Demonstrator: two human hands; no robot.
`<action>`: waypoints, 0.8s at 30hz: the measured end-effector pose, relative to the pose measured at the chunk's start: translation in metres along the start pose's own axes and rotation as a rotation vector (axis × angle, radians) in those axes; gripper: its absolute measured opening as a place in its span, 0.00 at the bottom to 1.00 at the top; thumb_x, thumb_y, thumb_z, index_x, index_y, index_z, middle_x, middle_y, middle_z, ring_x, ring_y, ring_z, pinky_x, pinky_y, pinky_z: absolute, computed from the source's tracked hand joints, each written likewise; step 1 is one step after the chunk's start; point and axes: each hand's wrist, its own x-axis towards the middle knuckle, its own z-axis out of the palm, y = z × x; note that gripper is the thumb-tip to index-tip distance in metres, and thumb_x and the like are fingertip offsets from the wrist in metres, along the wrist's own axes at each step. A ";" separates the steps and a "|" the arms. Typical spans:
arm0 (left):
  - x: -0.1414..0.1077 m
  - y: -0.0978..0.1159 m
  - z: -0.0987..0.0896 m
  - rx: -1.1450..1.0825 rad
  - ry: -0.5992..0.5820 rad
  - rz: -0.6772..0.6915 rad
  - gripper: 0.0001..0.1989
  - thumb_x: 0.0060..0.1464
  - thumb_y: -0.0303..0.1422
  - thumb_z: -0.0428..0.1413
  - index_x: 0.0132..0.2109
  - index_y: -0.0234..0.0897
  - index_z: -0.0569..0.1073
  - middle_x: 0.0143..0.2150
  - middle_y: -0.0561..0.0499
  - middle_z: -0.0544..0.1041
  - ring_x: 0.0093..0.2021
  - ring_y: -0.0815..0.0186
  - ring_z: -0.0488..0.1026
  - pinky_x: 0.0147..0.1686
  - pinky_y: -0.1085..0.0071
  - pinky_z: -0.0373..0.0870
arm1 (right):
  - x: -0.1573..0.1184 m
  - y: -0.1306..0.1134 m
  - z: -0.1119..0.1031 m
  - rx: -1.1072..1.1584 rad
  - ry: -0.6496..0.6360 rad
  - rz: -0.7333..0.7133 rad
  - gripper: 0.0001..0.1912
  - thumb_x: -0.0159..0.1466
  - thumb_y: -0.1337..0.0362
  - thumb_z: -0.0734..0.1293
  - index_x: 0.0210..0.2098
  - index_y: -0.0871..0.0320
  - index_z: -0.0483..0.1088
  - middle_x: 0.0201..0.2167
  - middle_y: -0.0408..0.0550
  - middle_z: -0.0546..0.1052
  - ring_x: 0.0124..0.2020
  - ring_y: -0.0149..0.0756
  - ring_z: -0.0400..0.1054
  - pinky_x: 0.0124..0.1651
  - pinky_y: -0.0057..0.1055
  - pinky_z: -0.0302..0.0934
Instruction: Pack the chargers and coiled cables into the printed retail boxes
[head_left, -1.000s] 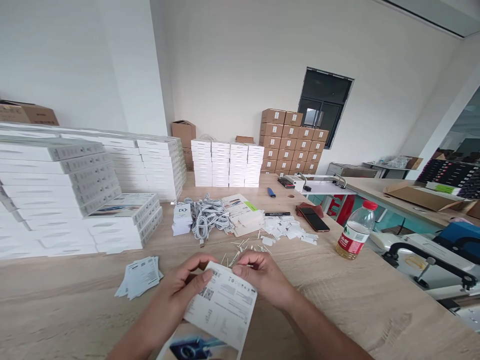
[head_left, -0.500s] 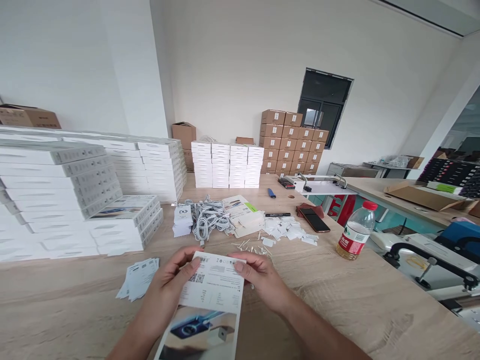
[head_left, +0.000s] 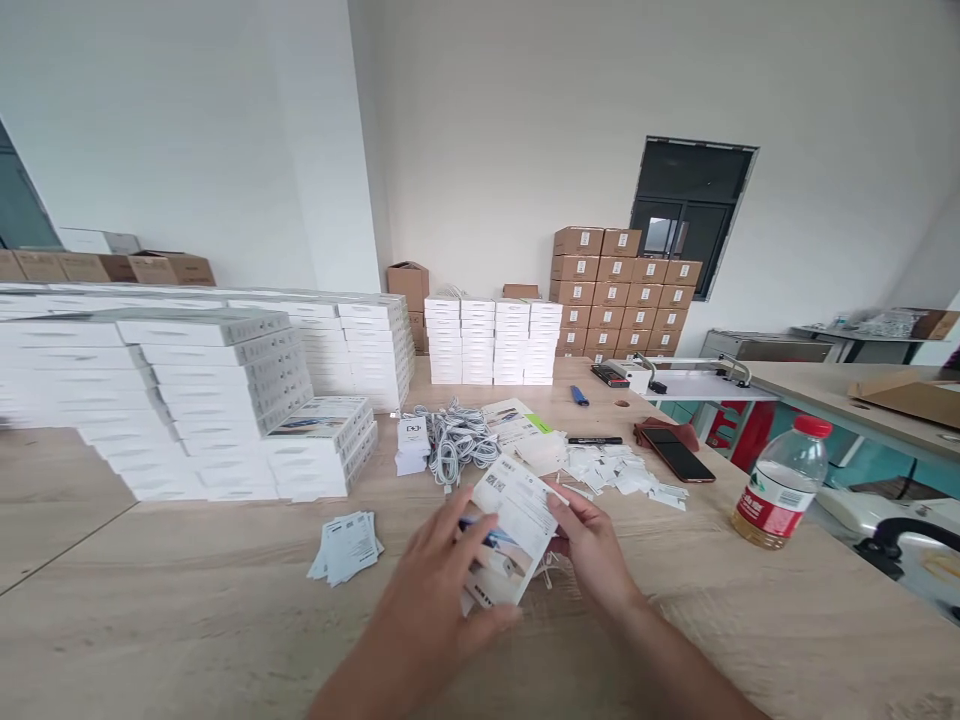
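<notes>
A printed white card sleeve (head_left: 521, 515) with a picture on its lower part is tilted above the table. My right hand (head_left: 596, 550) pinches its upper right edge between thumb and fingers. At its left side is my left hand (head_left: 442, 580), fingers spread, fingertips over the picture and thumb near the bottom edge. Just beyond the sleeve lie a heap of white cables (head_left: 457, 440), a white adapter stack (head_left: 412, 447), a flat printed sheet (head_left: 517, 420) and scattered white slips (head_left: 615, 468). Small white pieces (head_left: 551, 572) lie partly hidden by the right hand.
White box stacks (head_left: 217, 400) fill the left side, with blue-white cards (head_left: 347, 547) in front. More white boxes (head_left: 495, 340) stand at the back. To the right are a black marker (head_left: 595, 441), a phone (head_left: 679, 455) and a bottle (head_left: 784, 490); a blue cutter (head_left: 579, 396) lies farther back.
The view has swung left. The sleeve has been raised and tilted, its lower end now above the table. My left hand has left its upper corner and opened beside the picture; my right still holds on.
</notes>
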 end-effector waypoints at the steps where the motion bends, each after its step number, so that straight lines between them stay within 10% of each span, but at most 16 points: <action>1: -0.002 0.003 0.004 0.076 -0.011 0.040 0.39 0.46 0.44 0.65 0.66 0.47 0.65 0.74 0.43 0.51 0.70 0.39 0.50 0.64 0.42 0.57 | 0.000 0.000 -0.001 0.019 0.015 -0.007 0.29 0.51 0.45 0.77 0.46 0.55 0.78 0.33 0.48 0.81 0.29 0.40 0.73 0.29 0.35 0.69; 11: 0.006 -0.007 0.003 0.359 0.262 0.044 0.37 0.44 0.30 0.59 0.64 0.44 0.66 0.71 0.41 0.56 0.69 0.39 0.52 0.59 0.42 0.55 | -0.012 0.006 0.014 -0.125 -0.043 -0.168 0.29 0.60 0.48 0.71 0.57 0.52 0.69 0.47 0.51 0.76 0.38 0.38 0.71 0.33 0.30 0.66; 17: 0.057 -0.046 -0.077 0.529 0.395 -0.194 0.30 0.54 0.42 0.54 0.64 0.42 0.66 0.71 0.39 0.57 0.68 0.38 0.52 0.56 0.42 0.59 | -0.025 0.013 0.021 -0.483 -0.257 -0.482 0.15 0.65 0.65 0.64 0.50 0.51 0.75 0.49 0.53 0.73 0.44 0.40 0.71 0.40 0.31 0.67; 21: 0.098 -0.100 -0.131 0.674 0.282 -0.386 0.33 0.56 0.48 0.50 0.66 0.42 0.63 0.72 0.38 0.55 0.69 0.37 0.49 0.59 0.38 0.53 | -0.033 0.014 0.024 -0.606 -0.356 -0.584 0.18 0.63 0.72 0.62 0.47 0.51 0.76 0.48 0.53 0.74 0.48 0.41 0.71 0.43 0.32 0.67; 24: 0.107 -0.142 -0.143 0.704 0.177 -0.416 0.25 0.55 0.41 0.50 0.57 0.36 0.73 0.59 0.36 0.73 0.64 0.39 0.62 0.61 0.39 0.53 | -0.039 0.017 0.028 -0.676 -0.400 -0.667 0.18 0.61 0.75 0.60 0.43 0.53 0.77 0.45 0.51 0.75 0.43 0.38 0.73 0.45 0.32 0.67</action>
